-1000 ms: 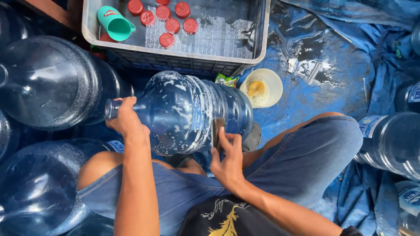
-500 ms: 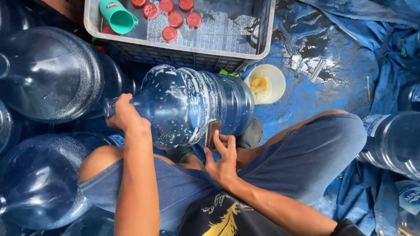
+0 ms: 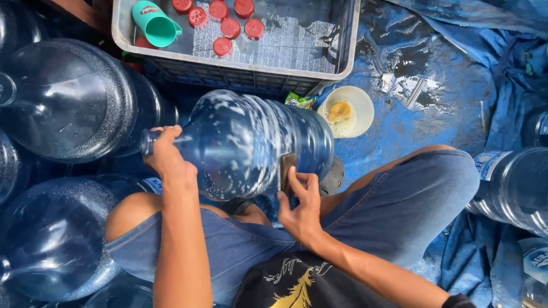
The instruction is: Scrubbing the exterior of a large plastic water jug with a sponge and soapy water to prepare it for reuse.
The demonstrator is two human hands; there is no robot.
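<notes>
The large clear blue plastic water jug (image 3: 251, 145) lies horizontally, neck at 9 o'clock. Left hand (image 3: 168, 157) grips the neck; right hand (image 3: 299, 202) presses a dark scrubbing pad (image 3: 287, 170) against its side.

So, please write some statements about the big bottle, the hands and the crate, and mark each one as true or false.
1. The left hand grips the neck of the large blue water bottle. True.
2. The bottle stands upright on the ground. False: it lies on its side across the person's lap.
3. The right hand presses a small dark pad against the bottle's side. True.
4. The grey crate holds only green caps. False: it holds red caps and one teal cup.
5. The bottle's wall shows white suds. True.
6. The pale bowl sits inside the crate. False: it sits outside on the blue tarp.
</notes>
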